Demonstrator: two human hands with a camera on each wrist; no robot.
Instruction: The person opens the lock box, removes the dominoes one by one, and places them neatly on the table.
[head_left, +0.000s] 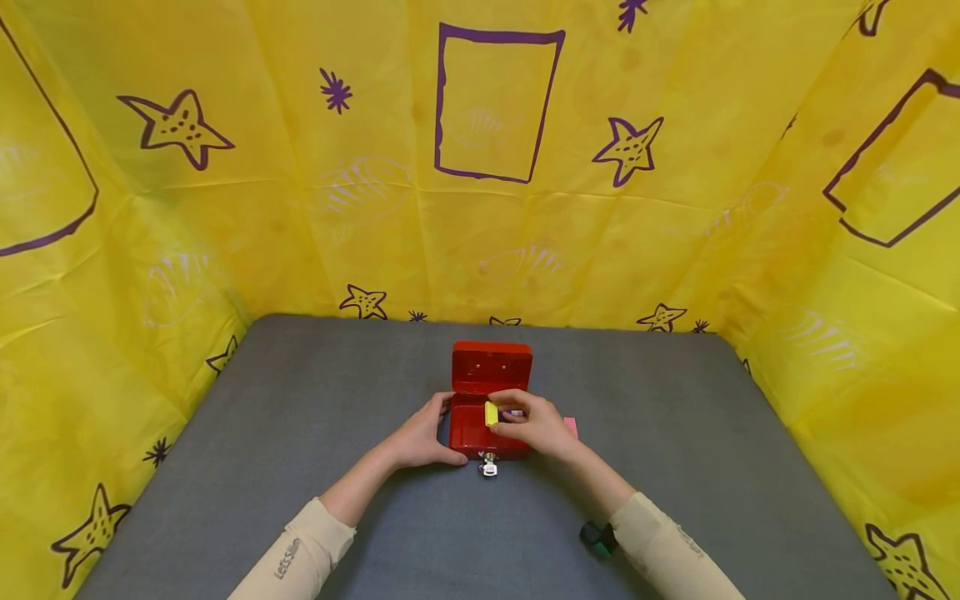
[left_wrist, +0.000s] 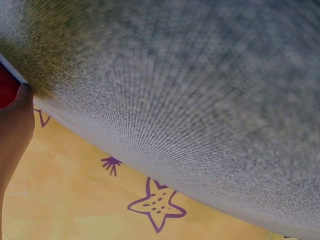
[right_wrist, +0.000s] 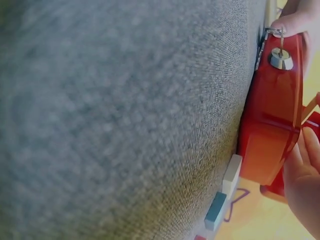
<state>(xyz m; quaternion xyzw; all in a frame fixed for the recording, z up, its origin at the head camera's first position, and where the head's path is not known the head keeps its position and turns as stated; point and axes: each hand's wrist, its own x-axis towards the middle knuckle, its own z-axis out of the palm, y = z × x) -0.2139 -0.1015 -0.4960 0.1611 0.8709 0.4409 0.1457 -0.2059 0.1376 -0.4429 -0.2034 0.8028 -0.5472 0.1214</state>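
Note:
A small red metal cash box stands on the grey table with its lid raised at the back. A key sits in its front lock, with a silver tag hanging there. My left hand grips the box's left side, thumb at the front corner and fingers toward the back. Over the open box, my right hand pinches a small yellow block between thumb and fingers. The right hand hides part of the box's inside.
Right of the box lie small blocks: a pink one, and in the right wrist view a pale one and a teal one. A dark object shows beside the right sleeve. Yellow patterned cloth surrounds the table.

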